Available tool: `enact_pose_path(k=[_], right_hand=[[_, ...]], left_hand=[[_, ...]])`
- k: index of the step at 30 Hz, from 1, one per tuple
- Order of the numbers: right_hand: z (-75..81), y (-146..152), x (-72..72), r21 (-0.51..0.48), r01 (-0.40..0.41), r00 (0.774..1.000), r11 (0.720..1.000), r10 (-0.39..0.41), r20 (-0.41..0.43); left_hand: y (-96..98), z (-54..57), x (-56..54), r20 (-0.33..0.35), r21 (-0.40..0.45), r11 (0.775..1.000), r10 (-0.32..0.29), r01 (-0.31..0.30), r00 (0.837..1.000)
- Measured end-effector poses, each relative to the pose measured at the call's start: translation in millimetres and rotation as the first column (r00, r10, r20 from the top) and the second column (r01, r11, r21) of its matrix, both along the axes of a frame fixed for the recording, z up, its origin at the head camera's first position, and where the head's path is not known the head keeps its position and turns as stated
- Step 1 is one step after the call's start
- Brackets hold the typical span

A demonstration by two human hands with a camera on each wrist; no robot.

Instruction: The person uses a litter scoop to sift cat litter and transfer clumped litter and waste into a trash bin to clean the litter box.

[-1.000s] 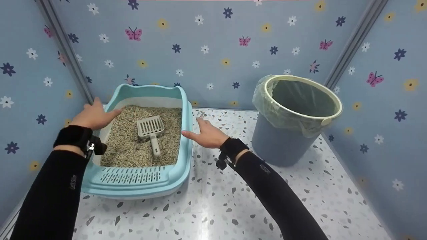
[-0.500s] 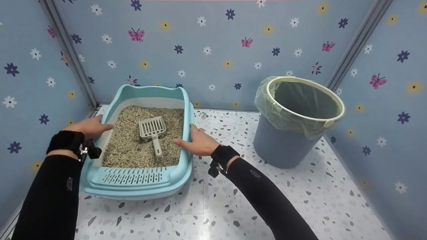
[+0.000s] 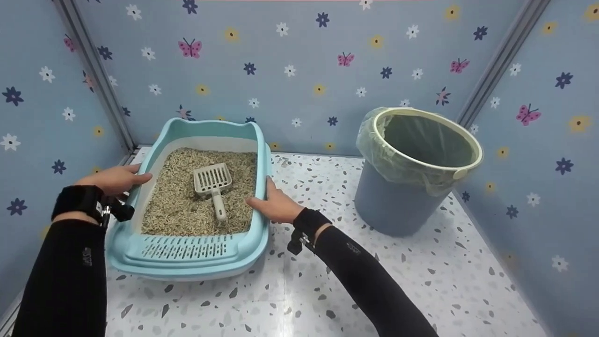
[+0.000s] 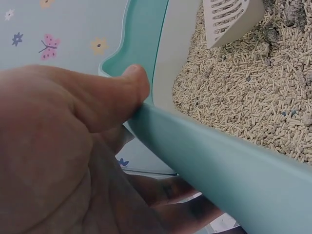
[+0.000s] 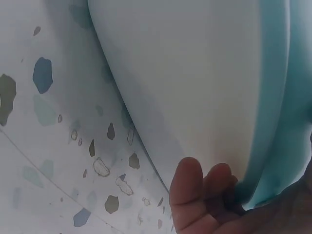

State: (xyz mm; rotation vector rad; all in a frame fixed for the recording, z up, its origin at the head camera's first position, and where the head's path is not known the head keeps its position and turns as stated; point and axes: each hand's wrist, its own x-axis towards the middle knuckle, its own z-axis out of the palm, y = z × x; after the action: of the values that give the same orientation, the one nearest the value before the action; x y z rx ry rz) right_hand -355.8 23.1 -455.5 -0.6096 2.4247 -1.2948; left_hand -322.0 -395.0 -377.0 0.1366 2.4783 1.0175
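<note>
A light blue litter box [image 3: 187,267] with a white lower tub stands on the floor at the left of the head view. Tan pellet litter [image 3: 171,206] fills it, and a pale slotted litter scoop [image 3: 213,180] lies on top, handle toward me. My left hand [image 3: 112,181] grips the box's left rim, thumb on top; in the left wrist view its fingers [image 4: 170,190] reach under the blue edge. On the opposite side my right hand [image 3: 278,206] holds the right rim. The right wrist view shows its fingers [image 5: 187,183] curled beneath that rim, beside the white wall.
To the right stands a grey-blue trash bin [image 3: 395,203] with a pale ring and a translucent bag [image 3: 381,152] folded over its rim. Flower-patterned walls [image 3: 299,112] enclose the back and both sides. Speckled floor [image 3: 318,271] lies between box and bin.
Both hands have come down from above the box's sides onto its rims and taken hold of them. The scoop and bin stay as they were.
</note>
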Motion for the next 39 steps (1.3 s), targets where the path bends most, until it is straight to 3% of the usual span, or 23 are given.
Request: enact_pose_path(k=[11,17,24,33,39], right_hand=[[3.9,1,4.2,-0.018,-0.006,1.000,1.000,0.007,0.016],[6.2,2,5.1,-0.010,-0.007,1.000,1.000,0.007,0.011],[5.9,4,5.0,0.029,-0.010,1.000,1.000,0.009,0.024],[2.8,19,2.7,0.044,0.001,1.000,0.999,-0.002,0.027],[4.4,37,0.6,-0.005,-0.033,0.999,0.999,0.033,0.008]], left_hand=[[-1.5,1.8,-2.4,-0.006,-0.029,0.998,-0.047,0.047,0.999],[0.9,5.3,0.0,0.029,0.020,1.000,-0.019,0.018,0.999],[5.8,5.3,1.6,0.010,-0.014,0.999,-0.032,0.032,0.999],[11.6,0.7,-7.7,-0.013,-0.008,0.997,-0.073,0.073,0.997],[24.2,-3.2,-12.7,-0.010,0.010,0.997,-0.074,0.074,0.997]])
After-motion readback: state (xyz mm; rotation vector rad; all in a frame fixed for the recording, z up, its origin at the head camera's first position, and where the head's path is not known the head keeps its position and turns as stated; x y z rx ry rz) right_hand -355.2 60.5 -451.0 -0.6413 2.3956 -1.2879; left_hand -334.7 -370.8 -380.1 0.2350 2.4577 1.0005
